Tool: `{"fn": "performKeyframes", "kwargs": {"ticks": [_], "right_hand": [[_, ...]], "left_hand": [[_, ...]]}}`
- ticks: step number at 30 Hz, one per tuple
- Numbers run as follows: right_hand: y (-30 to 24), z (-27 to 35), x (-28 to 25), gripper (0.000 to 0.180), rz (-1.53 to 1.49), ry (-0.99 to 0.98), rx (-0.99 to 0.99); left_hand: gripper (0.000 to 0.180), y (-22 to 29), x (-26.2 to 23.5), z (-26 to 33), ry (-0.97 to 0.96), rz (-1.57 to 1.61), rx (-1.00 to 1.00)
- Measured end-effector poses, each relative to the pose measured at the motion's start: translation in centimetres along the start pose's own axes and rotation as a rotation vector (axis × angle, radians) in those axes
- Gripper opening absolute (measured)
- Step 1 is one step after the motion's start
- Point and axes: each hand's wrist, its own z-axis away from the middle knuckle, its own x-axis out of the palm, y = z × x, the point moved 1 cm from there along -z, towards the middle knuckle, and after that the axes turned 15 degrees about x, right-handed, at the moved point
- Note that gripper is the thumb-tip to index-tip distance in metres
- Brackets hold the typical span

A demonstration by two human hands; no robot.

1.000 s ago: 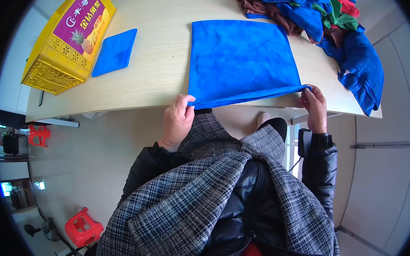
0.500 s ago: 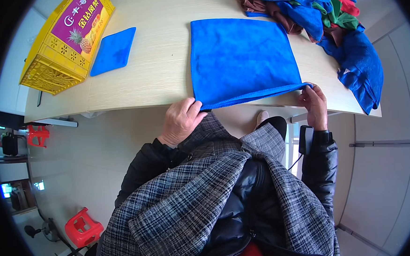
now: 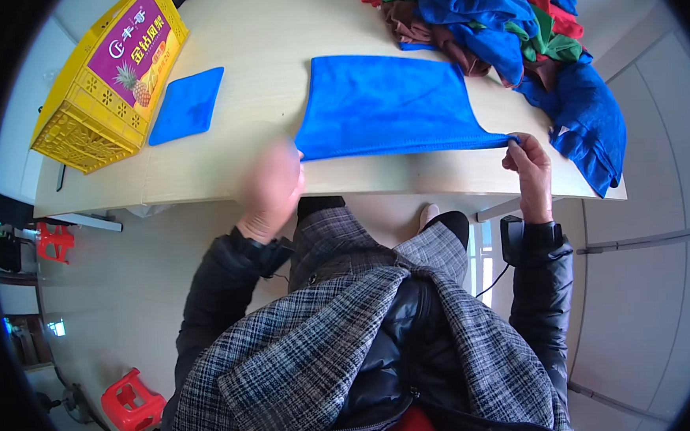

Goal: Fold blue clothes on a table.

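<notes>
A bright blue cloth [image 3: 389, 102] lies spread on the pale wooden table [image 3: 271, 38]. My left hand [image 3: 272, 188], blurred by motion, pinches its near left corner and lifts it off the table. My right hand [image 3: 527, 165] pinches the near right corner, stretched out toward the table's near edge. The near edge of the cloth runs taut between both hands.
A small folded blue cloth [image 3: 188, 105] lies left of the spread one, next to a yellow plastic crate [image 3: 108, 80]. A heap of several coloured cloths [image 3: 507, 16] fills the far right, one blue piece [image 3: 592, 121] hanging over the edge. Red stools [image 3: 131, 398] stand on the floor below.
Both hands have raised the near edge of the blue cloth and carried it away from the table's near edge; the left hand moved up and forward quickly.
</notes>
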Motion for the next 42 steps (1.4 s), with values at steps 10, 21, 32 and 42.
{"fn": "performKeyframes", "kwargs": {"ticks": [10, 21, 32, 42], "right_hand": [[-17.0, 2.8, -0.3, 0.018, 0.001, -0.108, -0.337], [-19.6, -2.0, 1.7, 0.014, 0.199, -0.156, -0.276], [-17.0, -2.1, 1.2, 0.014, 0.119, -0.236, -0.359], [4.2, -0.8, 2.6, 0.012, 0.401, -0.423, 0.126]], "left_hand": [[0.012, -5.5, -11.4, -15.5, 0.232, 0.344, 0.005], [0.017, -12.4, -8.3, -19.3, 0.072, 0.723, -0.324], [0.010, -11.1, -7.7, -15.7, 0.102, 0.457, -0.175], [0.016, -7.2, -1.5, 2.3, -0.300, 0.533, -0.186]]}}
